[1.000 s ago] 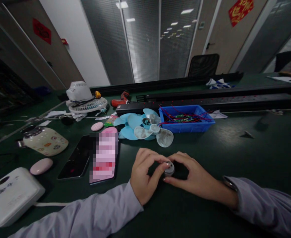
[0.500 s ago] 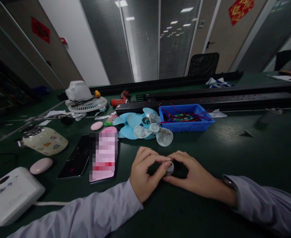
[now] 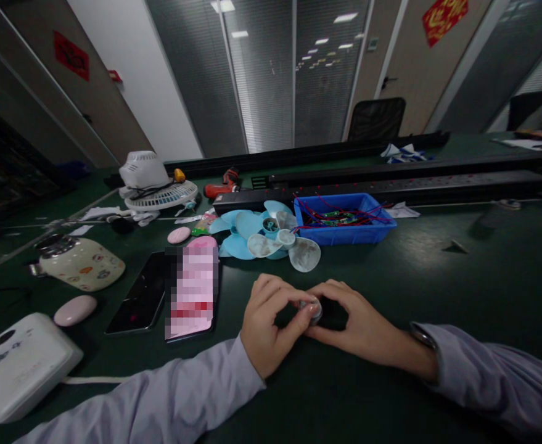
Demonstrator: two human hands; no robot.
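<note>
Between the fingers of both hands is a small round grey part (image 3: 316,311), mostly covered, so its exact kind does not show. My left hand (image 3: 273,324) pinches it from the left with thumb and index finger. From the right, the thumb and fingers of my right hand (image 3: 351,320) close around the same part. Just beyond the hands lie light-blue fan blades (image 3: 240,225) in a pile, with greyish translucent fan blades (image 3: 304,254) on their right side.
A blue bin (image 3: 349,231) holds red wires and green boards. Two phones (image 3: 136,296) (image 3: 192,293), a cream jug-like container (image 3: 83,264) and a white box (image 3: 25,367) lie left. Farther back are a white fan (image 3: 145,172), an orange drill (image 3: 224,184) and long black bars (image 3: 391,185).
The grey part has turned or tilted slightly between my fingers, and its face shows less. Both hands stay in nearly the same place. The camera view has shifted a little.
</note>
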